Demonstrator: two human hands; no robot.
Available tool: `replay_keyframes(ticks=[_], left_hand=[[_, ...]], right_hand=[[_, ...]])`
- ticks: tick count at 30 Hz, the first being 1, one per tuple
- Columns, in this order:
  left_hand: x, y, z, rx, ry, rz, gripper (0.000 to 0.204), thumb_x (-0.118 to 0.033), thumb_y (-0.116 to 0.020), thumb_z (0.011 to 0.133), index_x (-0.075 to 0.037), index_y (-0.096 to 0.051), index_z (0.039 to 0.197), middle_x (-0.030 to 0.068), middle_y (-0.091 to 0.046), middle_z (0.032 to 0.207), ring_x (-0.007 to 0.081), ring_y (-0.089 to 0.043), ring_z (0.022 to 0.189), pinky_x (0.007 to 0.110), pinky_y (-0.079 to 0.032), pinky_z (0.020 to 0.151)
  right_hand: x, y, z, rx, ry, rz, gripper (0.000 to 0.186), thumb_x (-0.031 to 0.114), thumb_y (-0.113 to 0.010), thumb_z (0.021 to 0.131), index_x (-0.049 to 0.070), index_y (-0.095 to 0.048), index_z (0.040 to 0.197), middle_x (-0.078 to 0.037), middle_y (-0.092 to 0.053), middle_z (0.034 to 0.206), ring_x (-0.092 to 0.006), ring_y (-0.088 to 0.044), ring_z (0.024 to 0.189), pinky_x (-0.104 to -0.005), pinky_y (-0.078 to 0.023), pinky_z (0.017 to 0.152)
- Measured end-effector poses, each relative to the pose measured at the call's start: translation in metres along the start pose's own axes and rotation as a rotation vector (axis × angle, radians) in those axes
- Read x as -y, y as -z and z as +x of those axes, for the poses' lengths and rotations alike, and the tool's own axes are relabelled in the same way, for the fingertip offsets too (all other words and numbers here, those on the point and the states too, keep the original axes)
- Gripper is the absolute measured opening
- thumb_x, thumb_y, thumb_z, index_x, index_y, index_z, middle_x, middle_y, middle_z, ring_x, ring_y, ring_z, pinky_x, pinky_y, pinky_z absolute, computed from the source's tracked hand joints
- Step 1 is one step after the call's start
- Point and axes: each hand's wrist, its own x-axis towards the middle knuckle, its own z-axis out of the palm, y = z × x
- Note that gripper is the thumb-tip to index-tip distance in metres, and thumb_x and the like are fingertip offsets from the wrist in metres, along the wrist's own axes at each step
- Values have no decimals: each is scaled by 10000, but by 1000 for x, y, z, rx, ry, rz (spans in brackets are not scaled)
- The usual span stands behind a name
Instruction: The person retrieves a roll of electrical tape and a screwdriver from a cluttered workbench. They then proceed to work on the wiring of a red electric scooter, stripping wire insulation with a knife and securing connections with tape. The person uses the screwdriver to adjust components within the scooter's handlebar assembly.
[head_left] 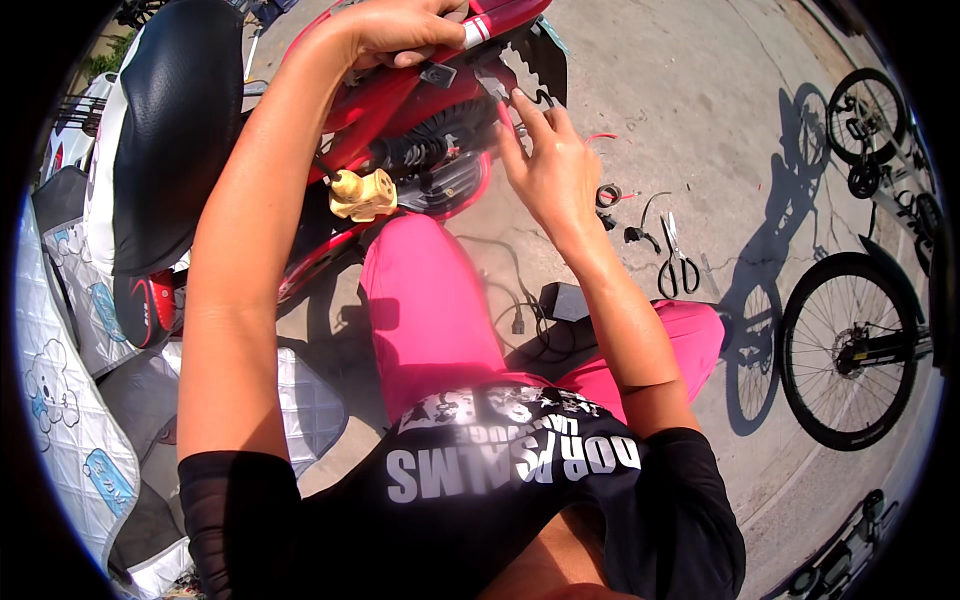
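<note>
My left hand (410,36) is at the top, its fingers curled over the red bodywork (505,18) of a scooter. Lower and to the right, my right hand (545,160) has its index finger and thumb at a dark, bent part (540,95) under that bodywork; what they grip is unclear, and the fingertips are slightly blurred. Between my forearms a yellow fitting (360,196) sits on a dark cord beside the black coiled shock absorber (410,150). The scooter's black seat (175,130) lies left of my left arm.
Black-handled scissors (678,268), a small roll (608,195), dark clips (640,236), cables and a dark box (565,302) lie on the concrete (700,110) to the right. A bicycle (850,355) is at the far right, a quilted silver cover (70,420) at the left.
</note>
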Motion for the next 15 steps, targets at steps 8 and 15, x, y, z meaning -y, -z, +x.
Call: replay_keyframes(ticks=[8, 15], left_hand=[[22, -5, 15, 12, -158, -204, 213, -216, -664, 887, -114, -505, 788, -20, -453, 586, 75, -382, 405, 242, -282, 389], [8, -3, 8, 19, -120, -90, 213, -233, -653, 893, -109, -522, 780, -18, -454, 579, 77, -383, 408, 249, -281, 390]], right_hand=[[-2, -5, 2, -127, 197, -291, 381, 272, -723, 793, 132, -674, 1144, -65, -567, 796, -233, -603, 609, -361, -483, 488], [4, 3, 5, -111, 202, -338, 353, 265, -723, 801, 154, -682, 1134, -53, -563, 774, -224, -604, 599, -354, -487, 488]])
